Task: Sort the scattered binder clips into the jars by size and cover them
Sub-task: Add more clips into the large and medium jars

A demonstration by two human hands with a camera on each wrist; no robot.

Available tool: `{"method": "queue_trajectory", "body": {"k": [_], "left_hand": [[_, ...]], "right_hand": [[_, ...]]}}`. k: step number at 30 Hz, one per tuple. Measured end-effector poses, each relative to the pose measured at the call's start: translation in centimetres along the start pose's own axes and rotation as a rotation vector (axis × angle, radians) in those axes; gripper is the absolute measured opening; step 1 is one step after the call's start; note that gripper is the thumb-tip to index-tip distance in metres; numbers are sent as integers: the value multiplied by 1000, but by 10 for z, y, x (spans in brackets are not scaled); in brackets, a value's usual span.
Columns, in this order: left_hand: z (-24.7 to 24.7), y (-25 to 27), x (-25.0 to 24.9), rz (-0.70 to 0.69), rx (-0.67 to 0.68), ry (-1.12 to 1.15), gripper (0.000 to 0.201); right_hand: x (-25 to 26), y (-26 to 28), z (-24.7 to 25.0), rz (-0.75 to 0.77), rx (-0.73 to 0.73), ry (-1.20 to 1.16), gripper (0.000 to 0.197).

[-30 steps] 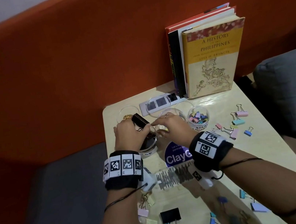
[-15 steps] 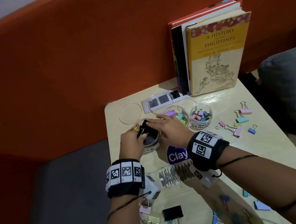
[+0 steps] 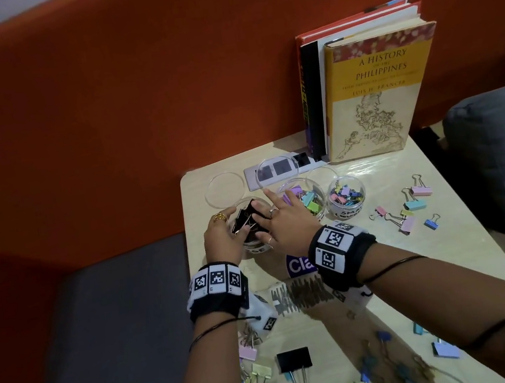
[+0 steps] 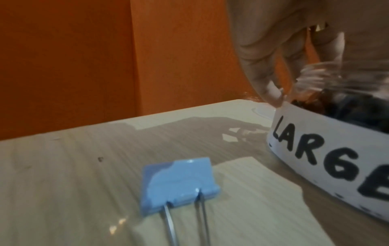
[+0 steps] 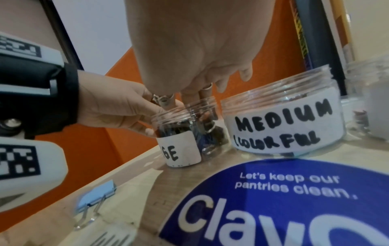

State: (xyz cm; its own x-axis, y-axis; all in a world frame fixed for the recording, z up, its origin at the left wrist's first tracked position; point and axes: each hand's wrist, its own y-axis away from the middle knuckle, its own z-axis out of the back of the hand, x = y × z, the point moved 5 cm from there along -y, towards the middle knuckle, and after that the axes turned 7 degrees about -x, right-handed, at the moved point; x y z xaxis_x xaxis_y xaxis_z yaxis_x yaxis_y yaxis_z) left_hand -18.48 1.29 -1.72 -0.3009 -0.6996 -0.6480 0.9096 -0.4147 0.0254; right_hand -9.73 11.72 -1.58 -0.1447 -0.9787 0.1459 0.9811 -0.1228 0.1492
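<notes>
My fingers [image 3: 257,213] press a black clip [image 3: 245,220] down into the LARGE jar [image 4: 328,149], my left hand [image 3: 223,238] pinching it, my right hand [image 3: 282,223] spread flat on top. The medium jar [image 5: 284,126] and small jar [image 3: 345,198] are part filled; many clips [image 3: 410,203] lie loose right and near, and the lids [image 3: 223,186] wait at the far side, so I judge it roughly half done. Only my wrist views read the labels; only the head view shows the scatter.

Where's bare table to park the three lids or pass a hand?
Bare patches: right of the SMALL jar up to the books, and mid-table between the pastel clip cluster and the right forearm. Crowded: the near edge, with the black clip and scattered clips, and the jar row, where both hands work at the LARGE jar.
</notes>
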Motion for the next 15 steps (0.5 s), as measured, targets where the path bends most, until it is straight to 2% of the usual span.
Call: {"method": "queue_trajectory", "body": {"k": [4,8,9,15], "left_hand": [[1,1,0,-10,-15,-9,38],[-2,4,-3,-41,-56,-25,16],[-2,5,-3,-42,-60,-47,15],[-1,14,-9,-74,26,-324,40]], "right_hand": [[4,-2,1,-3,19,22,57],[3,-1,0,-17,17,28,56],[3,-1,0,-16,23,36,57],[-1,3,-1,-3,60,-9,54]]}}
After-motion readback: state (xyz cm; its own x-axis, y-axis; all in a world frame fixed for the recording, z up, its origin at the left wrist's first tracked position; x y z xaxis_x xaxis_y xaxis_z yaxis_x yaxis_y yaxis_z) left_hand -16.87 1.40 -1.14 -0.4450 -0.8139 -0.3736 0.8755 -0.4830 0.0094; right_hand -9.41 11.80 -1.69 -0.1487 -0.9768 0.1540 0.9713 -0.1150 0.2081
